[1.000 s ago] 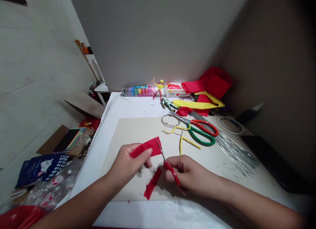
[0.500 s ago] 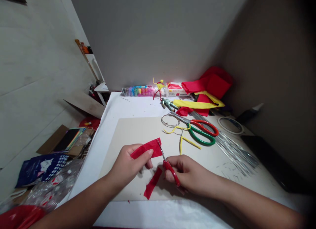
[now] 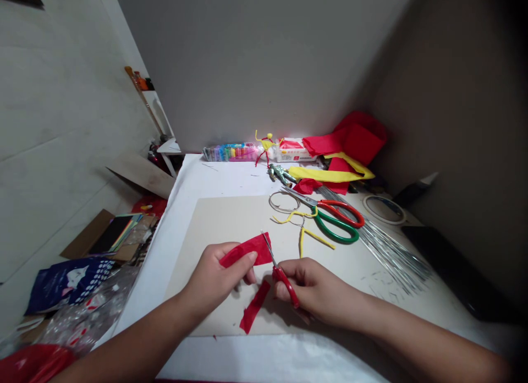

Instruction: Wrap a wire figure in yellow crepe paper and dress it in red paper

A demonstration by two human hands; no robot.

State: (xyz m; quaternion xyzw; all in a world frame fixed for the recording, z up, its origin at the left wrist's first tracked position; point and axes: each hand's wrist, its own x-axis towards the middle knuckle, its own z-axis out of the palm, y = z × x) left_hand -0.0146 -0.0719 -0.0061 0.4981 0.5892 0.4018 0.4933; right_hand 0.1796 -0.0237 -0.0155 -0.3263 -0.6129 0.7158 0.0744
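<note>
My left hand [image 3: 215,278] pinches a strip of red crepe paper [image 3: 249,250] between thumb and fingers. My right hand [image 3: 307,288] is closed on small red-handled scissors [image 3: 282,278], whose thin steel blades point up and left against the paper's right end. Whether the blades are open or closed is hard to tell. A second red strip [image 3: 254,307] lies on the beige card [image 3: 231,223] just below, between my hands, touching neither clearly.
Large red-and-green-handled scissors [image 3: 336,222], yellow pipe-cleaner pieces [image 3: 303,234] and a wire coil [image 3: 284,202] lie on the card. A bundle of thin wires [image 3: 391,256], a tape roll [image 3: 383,209] and crepe paper [image 3: 350,143] lie beyond; a cardboard box [image 3: 105,237] sits left of the table.
My left hand and its red strip have shifted slightly right. The small scissors sit about the same, and the objects on the table have not moved.
</note>
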